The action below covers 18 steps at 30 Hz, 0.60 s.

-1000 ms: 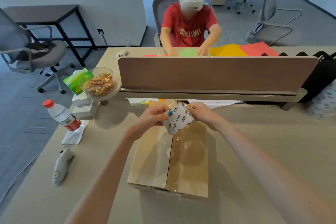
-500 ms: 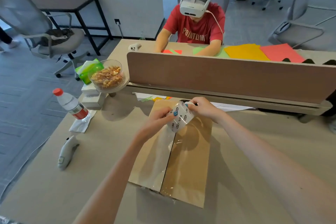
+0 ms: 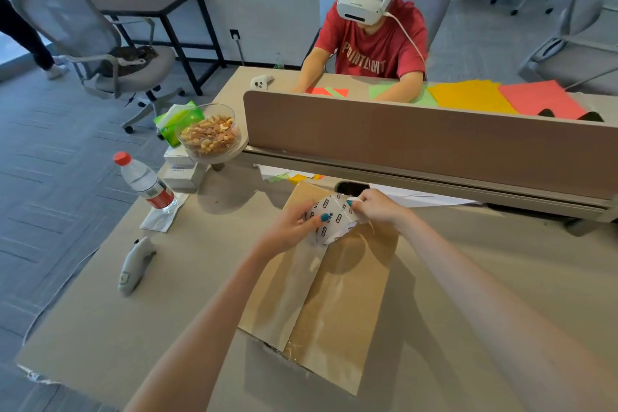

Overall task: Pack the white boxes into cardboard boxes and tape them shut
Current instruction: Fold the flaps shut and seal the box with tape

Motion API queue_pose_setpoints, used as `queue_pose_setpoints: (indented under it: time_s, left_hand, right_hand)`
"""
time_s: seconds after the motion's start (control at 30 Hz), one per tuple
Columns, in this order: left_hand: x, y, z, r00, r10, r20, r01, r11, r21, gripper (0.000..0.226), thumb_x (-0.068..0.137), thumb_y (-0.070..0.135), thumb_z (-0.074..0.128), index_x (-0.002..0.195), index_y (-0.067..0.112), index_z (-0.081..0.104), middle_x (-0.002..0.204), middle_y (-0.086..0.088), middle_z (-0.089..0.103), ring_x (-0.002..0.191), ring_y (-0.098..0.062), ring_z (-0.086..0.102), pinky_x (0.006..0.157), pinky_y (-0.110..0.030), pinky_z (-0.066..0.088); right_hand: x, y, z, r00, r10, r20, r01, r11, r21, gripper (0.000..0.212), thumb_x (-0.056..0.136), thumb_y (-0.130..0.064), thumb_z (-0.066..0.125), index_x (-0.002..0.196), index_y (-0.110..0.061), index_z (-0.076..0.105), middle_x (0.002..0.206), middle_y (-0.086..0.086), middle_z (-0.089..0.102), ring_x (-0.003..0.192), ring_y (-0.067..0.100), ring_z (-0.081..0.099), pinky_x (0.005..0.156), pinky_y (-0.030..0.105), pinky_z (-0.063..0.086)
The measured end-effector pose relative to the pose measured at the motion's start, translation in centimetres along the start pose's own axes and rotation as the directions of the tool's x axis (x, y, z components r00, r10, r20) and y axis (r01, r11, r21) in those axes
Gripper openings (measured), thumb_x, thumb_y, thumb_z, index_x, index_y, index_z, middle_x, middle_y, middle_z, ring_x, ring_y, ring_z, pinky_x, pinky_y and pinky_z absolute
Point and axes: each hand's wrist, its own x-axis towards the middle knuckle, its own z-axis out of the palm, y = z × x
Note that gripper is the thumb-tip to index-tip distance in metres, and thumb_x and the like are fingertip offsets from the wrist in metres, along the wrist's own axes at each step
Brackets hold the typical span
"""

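Cardboard box (image 3: 334, 294): lies flat on the desk (image 3: 117, 328) directly in front of you. Flaps closed. A glossy strip of clear tape (image 3: 302, 304) runs along the centre seam. The near edge looks ragged.

Tape roll (image 3: 329, 221): white with dark printed marks, held over the far end of the box. I cannot tell whether it touches the cardboard.

Your left hand (image 3: 291, 227) grasps the roll from its left side, with the teal-nailed thumb pressed on the printed face. Your right hand (image 3: 378, 207) has its fingers curled on the roll's upper right rim in a pinch. I cannot tell whether it has hold of a loose tape end or only the roll.

White boxes (image 3: 179, 169): a small stack at the far left of the desk, just beside the foot of a glass bowl of nuts (image 3: 210, 134), well apart from the cardboard box. A green tissue pack (image 3: 174, 120) sits behind the bowl.

Left of the box: a water bottle (image 3: 147, 182) with a red cap stands tilted in view on a white napkin (image 3: 160, 219). A grey handheld device (image 3: 133, 266) lies nearer you.

Beyond the box: a brown divider panel (image 3: 418, 140) spans the desk. Behind it sits a person in a red shirt (image 3: 374, 47) wearing a white headset (image 3: 363, 7), with orange paper (image 3: 468, 97) and red paper (image 3: 538, 99) spread beside them. A grey office chair (image 3: 97, 37) stands on the floor at far left.
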Motion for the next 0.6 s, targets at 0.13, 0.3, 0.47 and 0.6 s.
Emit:
queue_pose_setpoints:
  time_s: [0.13,0.3,0.47,0.6]
  left_hand:
    - [-0.6,0.6,-0.4,0.994,-0.036,0.1,0.036,0.999,0.009,0.015,0.098,0.031,0.054,0.091,0.021,0.063,0.078,0.017,0.061,0.072,0.002,0.051,0.068,-0.017,0.04]
    - [-2.4,1.1,0.0,0.98,-0.076,0.185,0.073,0.997,0.023,0.017,0.099,0.026,0.054,0.104,0.014,0.065,0.103,-0.011,0.065,0.092,-0.016,0.056,0.083,-0.034,0.046]
    - [-4.3,1.7,1.0,0.968,-0.114,0.222,0.111,0.994,0.023,0.024,0.093,0.026,0.061,0.104,0.005,0.065,0.108,-0.017,0.065,0.099,-0.022,0.058,0.089,-0.04,0.047]
    - [-5.5,2.3,2.3,0.979,-0.101,0.179,0.106,0.994,-0.018,0.014,0.077,0.031,0.063,0.073,0.018,0.061,0.081,-0.005,0.062,0.086,-0.018,0.054,0.08,-0.039,0.043]
  right_hand:
    - [-1.6,1.1,1.7,0.986,0.106,-0.13,-0.1,0.994,0.051,0.042,0.094,-0.02,0.051,0.057,-0.018,0.033,0.057,0.001,0.038,0.055,0.017,0.033,0.052,0.031,0.024]
    - [-4.2,3.2,4.2,0.95,0.218,-0.222,-0.195,0.973,0.12,0.027,0.089,-0.027,0.052,0.065,-0.019,0.043,0.075,0.004,0.056,0.072,0.024,0.051,0.057,0.029,0.033]
    - [-7.1,5.1,5.8,0.944,0.209,-0.255,-0.185,0.976,0.116,0.033,0.091,-0.027,0.05,0.06,-0.02,0.042,0.072,0.001,0.056,0.074,0.026,0.052,0.056,0.029,0.032]
    - [-7.3,5.6,4.9,0.963,0.147,-0.227,-0.111,0.98,0.165,0.038,0.092,-0.028,0.055,0.06,-0.018,0.039,0.072,0.003,0.049,0.064,0.021,0.045,0.059,0.03,0.031]
